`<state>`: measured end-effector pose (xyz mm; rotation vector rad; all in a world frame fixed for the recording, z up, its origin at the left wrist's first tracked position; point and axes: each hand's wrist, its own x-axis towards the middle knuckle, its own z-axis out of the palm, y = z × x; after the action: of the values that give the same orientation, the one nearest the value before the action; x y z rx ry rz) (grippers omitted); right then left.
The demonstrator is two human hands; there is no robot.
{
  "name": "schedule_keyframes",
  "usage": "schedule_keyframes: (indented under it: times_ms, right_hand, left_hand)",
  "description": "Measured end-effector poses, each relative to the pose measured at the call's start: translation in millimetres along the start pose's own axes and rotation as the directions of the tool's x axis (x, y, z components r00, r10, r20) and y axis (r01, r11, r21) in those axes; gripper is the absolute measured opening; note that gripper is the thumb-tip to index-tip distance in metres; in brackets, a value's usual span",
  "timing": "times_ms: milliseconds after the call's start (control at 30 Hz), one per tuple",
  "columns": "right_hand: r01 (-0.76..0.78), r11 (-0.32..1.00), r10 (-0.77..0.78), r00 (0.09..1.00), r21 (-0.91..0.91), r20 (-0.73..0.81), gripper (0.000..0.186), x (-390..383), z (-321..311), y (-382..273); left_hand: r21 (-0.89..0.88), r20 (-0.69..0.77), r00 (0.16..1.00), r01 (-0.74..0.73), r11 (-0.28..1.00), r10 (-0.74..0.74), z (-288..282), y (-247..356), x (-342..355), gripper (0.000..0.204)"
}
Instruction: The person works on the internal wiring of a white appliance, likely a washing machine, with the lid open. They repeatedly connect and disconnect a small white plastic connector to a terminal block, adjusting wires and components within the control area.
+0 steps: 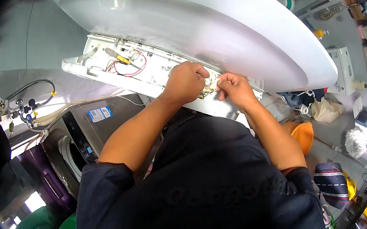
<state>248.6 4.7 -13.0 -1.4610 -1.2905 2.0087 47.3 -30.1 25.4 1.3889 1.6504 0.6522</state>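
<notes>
A long, narrow white compartment (pixel 155 69) lies exposed along the lower edge of a large white appliance with a curved casing (pixel 210 32). My left hand (pixel 187 82) is closed over the compartment's right half, its fingers curled in near some small wiring (pixel 210 85). Just beside it, my right hand (pixel 235 89) pinches thumb and fingers together at the same wiring. Whatever either hand grips is too small or hidden to name. In the compartment's left half rests a screwdriver with a grey and yellow handle (pixel 116 56), and red wires (pixel 142 64) loop next to it.
A grey front-loading washing machine (pixel 106 124) stands below left, near hoses and a valve (pixel 25 110) on the wall. An orange helmet-like object (pixel 304 136) is by my right elbow. Bags (pixel 326 109), a white fluffy duster (pixel 355 143) and other household items crowd the right side.
</notes>
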Motion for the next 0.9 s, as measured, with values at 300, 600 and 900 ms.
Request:
schedule_keyframes:
  times_ms: [300, 600, 900]
  right_hand:
    - [-0.003, 0.999, 0.003, 1.0, 0.048, 0.015, 0.011, 1.8, -0.7, 2.4]
    - [-0.006, 0.999, 0.006, 1.0, 0.037, 0.009, 0.012, 1.3, -0.3, 2.0]
    - [-0.001, 1.0, 0.001, 1.0, 0.028, 0.005, 0.011, 0.3, 0.9, -0.6]
  left_hand:
    - [0.002, -0.001, 1.0, 0.026, 1.0, -0.026, -1.5, 3.5, 0.5, 0.015]
    - [0.022, 0.0, 1.0, -0.002, 1.0, 0.002, -3.5, 5.6, -0.4, 0.015]
    - [0.079, -0.014, 1.0, 0.009, 0.997, -0.008, -1.5, 5.8, 3.6, 0.014]
